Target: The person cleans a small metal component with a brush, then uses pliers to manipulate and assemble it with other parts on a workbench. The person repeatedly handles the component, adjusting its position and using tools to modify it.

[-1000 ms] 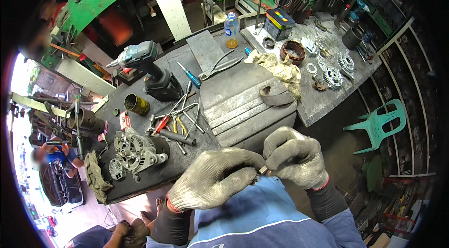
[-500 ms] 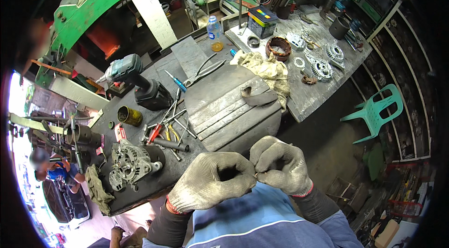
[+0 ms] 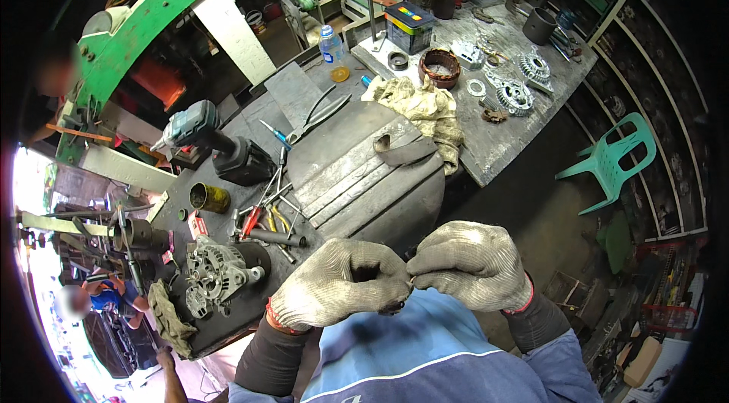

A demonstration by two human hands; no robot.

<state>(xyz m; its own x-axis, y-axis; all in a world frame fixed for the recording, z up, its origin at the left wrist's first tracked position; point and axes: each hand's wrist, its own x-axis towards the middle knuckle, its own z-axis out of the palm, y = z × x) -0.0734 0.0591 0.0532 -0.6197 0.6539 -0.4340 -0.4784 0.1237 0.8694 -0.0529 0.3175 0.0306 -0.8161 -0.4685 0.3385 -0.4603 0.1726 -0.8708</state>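
In pale knitted work gloves, my left hand and my right hand meet fingertip to fingertip in front of my body. Both are closed in a pinch. Whatever lies between the fingertips is too small and hidden to name; a dark bit shows below the left fingers. Left of my left hand, an alternator sits on the dark bench. Beyond the hands lies a round dark work surface with flat metal bars and a curled strap on it.
Pliers, screwdrivers and a black tube lie beside a yellow-stained can and a cordless impact wrench. A rag, a copper stator winding and alternator housings occupy the far bench. A green chair stands right. Another person is at far left.
My right hand has turned, its back now more upward and its fingers straighter. The dark bit now shows under my left fingers. The view has shifted slightly, and the person at far left has moved.
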